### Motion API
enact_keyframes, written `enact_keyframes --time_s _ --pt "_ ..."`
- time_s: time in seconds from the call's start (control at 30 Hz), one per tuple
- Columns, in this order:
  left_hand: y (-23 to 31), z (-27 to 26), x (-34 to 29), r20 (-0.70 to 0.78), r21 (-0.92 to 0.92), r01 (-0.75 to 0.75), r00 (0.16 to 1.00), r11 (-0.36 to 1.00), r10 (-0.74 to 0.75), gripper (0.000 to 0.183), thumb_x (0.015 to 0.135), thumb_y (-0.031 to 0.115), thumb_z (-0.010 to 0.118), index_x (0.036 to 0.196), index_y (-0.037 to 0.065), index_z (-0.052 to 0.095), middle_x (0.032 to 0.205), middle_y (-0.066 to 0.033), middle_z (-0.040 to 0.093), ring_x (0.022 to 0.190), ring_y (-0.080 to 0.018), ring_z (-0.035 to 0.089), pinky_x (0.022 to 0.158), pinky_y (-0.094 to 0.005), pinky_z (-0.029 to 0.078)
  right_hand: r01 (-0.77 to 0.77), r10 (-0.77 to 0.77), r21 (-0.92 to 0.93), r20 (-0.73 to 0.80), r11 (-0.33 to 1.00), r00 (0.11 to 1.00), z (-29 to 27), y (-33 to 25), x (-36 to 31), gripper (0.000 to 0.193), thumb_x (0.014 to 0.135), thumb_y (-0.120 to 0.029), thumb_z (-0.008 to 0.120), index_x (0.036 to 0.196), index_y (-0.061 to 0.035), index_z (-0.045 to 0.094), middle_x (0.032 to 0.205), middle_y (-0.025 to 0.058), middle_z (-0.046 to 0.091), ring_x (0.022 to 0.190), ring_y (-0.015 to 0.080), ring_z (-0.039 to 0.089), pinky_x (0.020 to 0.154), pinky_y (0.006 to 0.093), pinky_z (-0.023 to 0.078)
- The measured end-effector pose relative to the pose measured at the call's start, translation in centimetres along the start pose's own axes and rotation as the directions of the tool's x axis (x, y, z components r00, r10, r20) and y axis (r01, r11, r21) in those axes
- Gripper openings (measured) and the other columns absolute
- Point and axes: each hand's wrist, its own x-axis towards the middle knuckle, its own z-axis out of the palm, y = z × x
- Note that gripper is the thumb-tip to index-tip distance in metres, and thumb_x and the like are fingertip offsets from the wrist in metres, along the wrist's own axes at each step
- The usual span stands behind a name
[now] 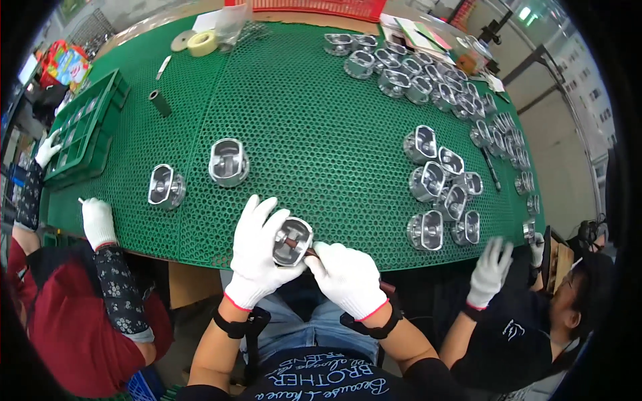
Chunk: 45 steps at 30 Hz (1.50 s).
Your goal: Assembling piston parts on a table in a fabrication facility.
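In my left hand (253,250), closed around its side, is a shiny metal piston (302,230), its hollow end facing up. My right hand (351,277) grips a reddish-brown rod-like tool (387,288). One end of that tool reaches into the piston's hollow; the other sticks out below my right palm. Both hands wear white knit gloves and work above the near edge of the green mat (321,154). Beyond my left hand stand two more pistons, a nearer-left one (166,187) and a farther one (228,162).
Several pistons (428,182) stand in a group at right, with many more (420,89) behind. A dark tube (159,103), tape roll (202,44) and green divided crate (110,107) are at left. Co-workers' gloved hands show at left (99,222) and right (490,273).
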Motion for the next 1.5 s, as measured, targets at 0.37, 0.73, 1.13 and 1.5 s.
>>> enact_keyframes --time_s 0.37,0.73,1.13,1.5 --pt "-1.0 -1.1 -0.6 0.081 0.004 0.015 0.997 1.0 -0.016 0.092 0.053 0.022 0.095 0.136 0.005 0.059 0.131 -0.0177 0.064 0.129 -0.0424 0.058 0.119 -0.0589 0.04 -0.23 0.282 0.262 -0.182 0.937 0.942 -3.5 6.9 -11.5 0.025 0.094 -0.024 0.075 0.115 -0.0105 0.077 0.099 0.0124 0.077 0.086 0.0261 0.076 0.077 0.036 0.06" --pt "-3.2 -4.0 -1.4 -0.016 0.11 0.199 0.98 0.974 -0.199 0.098 0.054 0.028 0.099 0.14 0.005 0.058 0.124 -0.0163 0.066 0.118 -0.0409 0.061 0.106 -0.0524 0.048 -0.349 0.628 0.604 -0.34 0.716 0.701 -2.3 11.8 -8.5 0.04 0.101 -0.01 0.067 0.139 0.0008 0.064 0.097 0.0078 0.075 0.078 0.0116 0.067 0.074 0.0299 0.056" --pt "-9.9 -7.9 1.9 -0.394 -0.008 0.39 0.845 0.921 -0.362 0.066 0.069 0.013 0.09 0.129 0.006 0.066 0.122 -0.0135 0.069 0.112 -0.0302 0.067 0.101 -0.0409 0.053 -0.467 0.581 0.358 -0.359 0.808 0.731 -2.9 11.5 -7.4 0.015 0.099 -0.016 0.068 0.105 -0.0017 0.066 0.072 0.0087 0.07 0.064 0.0183 0.067 0.064 0.034 0.051" --pt "-2.7 -6.4 -1.9 -0.018 -0.027 0.055 0.998 0.998 -0.056 0.109 0.07 0.033 0.096 0.158 -0.001 0.041 0.163 -0.0241 0.042 0.152 -0.0397 0.04 0.126 -0.0459 0.033 0.023 -0.01 0.156 -0.088 0.987 0.996 -2.9 5.7 -4.8 0.034 0.085 -0.007 0.077 0.119 -0.0028 0.074 0.085 0.0128 0.075 0.069 0.0224 0.072 0.068 0.0319 0.058"
